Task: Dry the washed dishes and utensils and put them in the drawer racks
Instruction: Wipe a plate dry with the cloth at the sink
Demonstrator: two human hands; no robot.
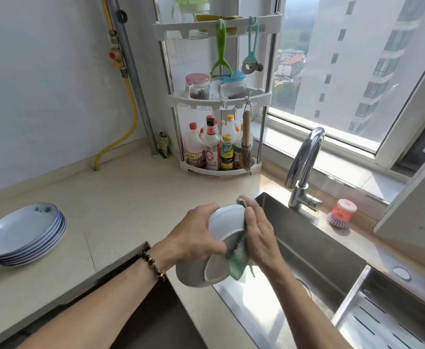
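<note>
- While the drying step is judged to be under way, a white bowl (222,224) is held tilted at the near-left corner of the sink (314,250), its base turned up and toward the camera.
- Left hand (196,233): fingers and thumb are curled round the bowl's left side, so the bowl is gripped.
- Right hand (258,234): a green cloth (238,263) is pressed against the bowl's right rim and pinched there; the hand is closed on the cloth.
- Second white bowl (201,272): seen just below the first, touching or nearly so; what supports it cannot be told.
- Key relation: the bowl lies between the two hands, cloth to its right, and the dark drawer opening (161,311) lies below and left, nearer the left hand.
- Stack of blue-patterned plates (24,235): rests on the counter (120,197), well apart to the left.
</note>
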